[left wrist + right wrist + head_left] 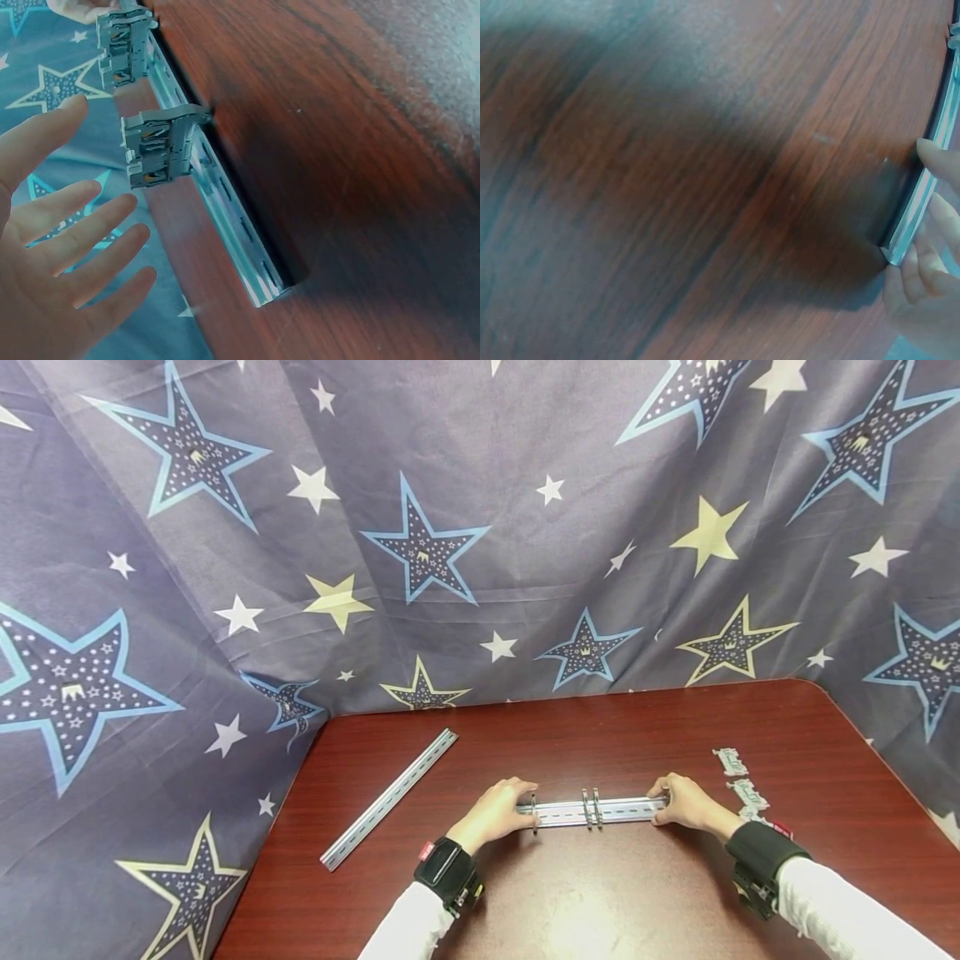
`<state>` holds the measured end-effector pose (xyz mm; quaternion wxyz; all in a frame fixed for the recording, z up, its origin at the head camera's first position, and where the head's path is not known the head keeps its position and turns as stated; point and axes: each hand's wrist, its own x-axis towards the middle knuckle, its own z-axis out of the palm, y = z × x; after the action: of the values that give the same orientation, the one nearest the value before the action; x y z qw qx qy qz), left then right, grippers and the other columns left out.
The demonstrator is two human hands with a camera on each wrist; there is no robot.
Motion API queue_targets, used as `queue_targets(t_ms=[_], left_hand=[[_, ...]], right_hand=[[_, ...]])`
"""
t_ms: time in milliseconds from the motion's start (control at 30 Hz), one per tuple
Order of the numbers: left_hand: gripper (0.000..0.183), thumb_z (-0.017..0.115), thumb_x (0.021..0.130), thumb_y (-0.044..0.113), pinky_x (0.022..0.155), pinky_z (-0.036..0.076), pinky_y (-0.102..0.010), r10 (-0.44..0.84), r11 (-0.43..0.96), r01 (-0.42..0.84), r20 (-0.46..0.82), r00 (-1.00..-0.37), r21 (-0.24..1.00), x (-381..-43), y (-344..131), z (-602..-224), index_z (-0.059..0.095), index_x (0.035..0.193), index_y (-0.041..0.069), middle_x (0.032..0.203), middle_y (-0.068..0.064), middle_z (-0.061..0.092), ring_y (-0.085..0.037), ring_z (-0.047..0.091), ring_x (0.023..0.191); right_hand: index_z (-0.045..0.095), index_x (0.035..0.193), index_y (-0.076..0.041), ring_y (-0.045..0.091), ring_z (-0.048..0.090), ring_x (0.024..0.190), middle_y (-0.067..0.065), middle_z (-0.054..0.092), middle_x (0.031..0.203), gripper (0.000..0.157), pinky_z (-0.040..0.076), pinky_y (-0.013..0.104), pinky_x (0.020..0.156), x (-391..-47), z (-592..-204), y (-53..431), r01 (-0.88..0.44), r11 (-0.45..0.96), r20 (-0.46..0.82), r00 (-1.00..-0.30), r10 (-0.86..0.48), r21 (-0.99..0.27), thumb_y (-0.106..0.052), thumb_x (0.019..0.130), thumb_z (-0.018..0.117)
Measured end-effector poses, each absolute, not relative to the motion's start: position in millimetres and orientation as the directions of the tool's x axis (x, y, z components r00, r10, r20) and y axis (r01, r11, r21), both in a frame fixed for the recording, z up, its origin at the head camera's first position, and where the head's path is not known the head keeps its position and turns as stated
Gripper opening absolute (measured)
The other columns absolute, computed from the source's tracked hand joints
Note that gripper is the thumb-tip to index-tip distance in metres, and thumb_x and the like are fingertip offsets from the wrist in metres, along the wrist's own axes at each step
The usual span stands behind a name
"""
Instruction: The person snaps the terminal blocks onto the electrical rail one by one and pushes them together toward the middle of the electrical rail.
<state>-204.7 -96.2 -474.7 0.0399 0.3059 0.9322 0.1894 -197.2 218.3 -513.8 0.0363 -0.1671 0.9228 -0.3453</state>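
Saw the slotted rail (624,811) at lower centre of the head frame — pinched at one end by the right hand (686,802), with the left hand (492,812) spread and empty near the other. Judged it stiff, light, somewhat slippery — best held by its long edges, away from the fragile-looking blocks (159,146).

Star-printed cloth (517,543) hung behind a wood-grain table (585,735) with metal rails (626,811) suggests a makeshift workspace.

Rail (624,811) on table (570,743), between left hand (491,814) and right hand (686,806). On it: end block (534,814) near left end, paired blocks (587,808) mid-length. Second rail (390,799) lies left; loose blocks (747,795) right. Curtain (450,485) behind table.
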Motion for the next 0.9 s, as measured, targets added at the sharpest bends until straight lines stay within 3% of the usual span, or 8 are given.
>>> queue_targets(t_ms=[233, 900], left_hand=[[0.053, 0.072, 0.068, 0.023, 0.083, 0.043, -0.031, 0.588, 0.733, 0.561, 0.058, -0.807, 0.384, -205, -97, -480, 0.057, 0.113, -0.001, 0.102, -0.009, 0.061, -0.021, 0.057, 0.096], [0.049, 0.073, 0.068, 0.02, 0.083, 0.042, -0.032, 0.566, 0.717, 0.544, 0.09, -0.819, 0.437, -208, -99, -500, 0.058, 0.109, -0.001, 0.102, -0.01, 0.062, -0.022, 0.057, 0.095]], right_hand=[[0.064, 0.08, 0.001, 0.019, 0.051, 0.071, 0.009, 0.059, 0.077, 0.031, 0.04, 0.033, 0.062, -197, -515, 219, -0.299, 0.708, 0.061, -0.938, -0.341, -0.64, -0.007, 0.052, 0.076], [0.064, 0.08, 0.002, 0.017, 0.048, 0.068, 0.009, 0.058, 0.077, 0.031, 0.038, 0.031, 0.06, -197, -517, 219, -0.277, 0.702, 0.049, -0.944, -0.327, -0.656, -0.007, 0.052, 0.076]])
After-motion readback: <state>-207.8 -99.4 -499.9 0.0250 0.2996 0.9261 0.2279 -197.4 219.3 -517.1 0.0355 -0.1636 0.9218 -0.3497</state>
